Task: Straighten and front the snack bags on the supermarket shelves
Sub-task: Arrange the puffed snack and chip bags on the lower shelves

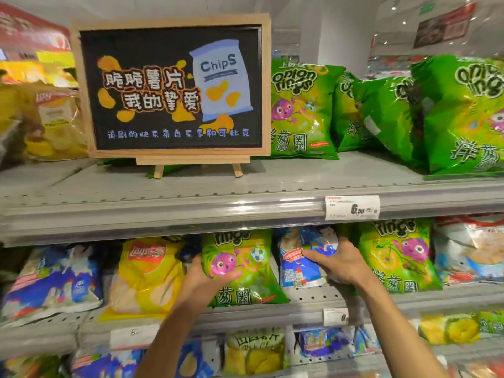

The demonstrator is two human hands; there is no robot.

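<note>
On the middle shelf (308, 298), my left hand (203, 281) grips the left edge of a green onion rings bag (245, 266), thumb lying across its front. My right hand (336, 261) holds a blue snack bag (298, 257) just to the right, thumb on its face and fingers round its right side. Both bags stand upright, slightly tilted. Another green onion rings bag (398, 255) stands to the right of my right hand. A yellow Lay's bag (147, 276) leans to the left of my left hand.
The top shelf (245, 197) carries a chalkboard chips sign (174, 88) on an easel, several green onion rings bags (302, 110) and yellow bags (51, 121) at the left. Blue bags (54, 282) lie at middle left. A lower shelf holds more bags (253, 350).
</note>
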